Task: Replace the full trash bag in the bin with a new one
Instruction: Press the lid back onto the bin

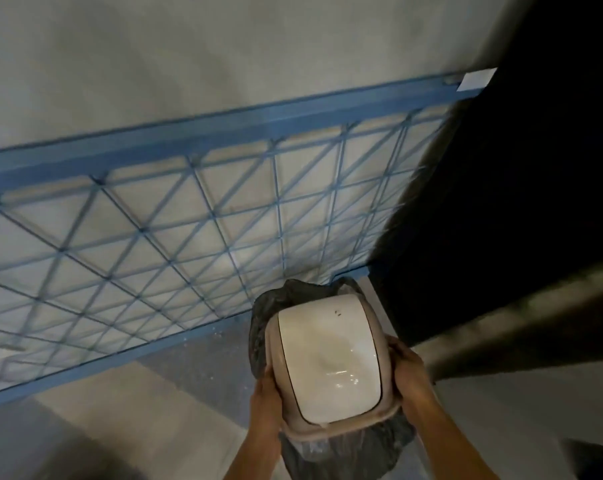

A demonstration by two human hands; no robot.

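Head | bin lid [327,358] between hands | left hand [268,393], right hand [409,372] grip its sides

No writing I can read anywhere.
Two tiny dark marks on the bin lid [327,355], near its far edge, are too small to make out.

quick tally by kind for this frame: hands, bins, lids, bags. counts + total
Hands: 2, the left hand and the right hand, each gripping a side of the lid
Bins: 1, the bin, mostly hidden under lid and bag
Lids: 1, the white swing lid
Bags: 1, the dark trash bag folded over the rim
Total: 5
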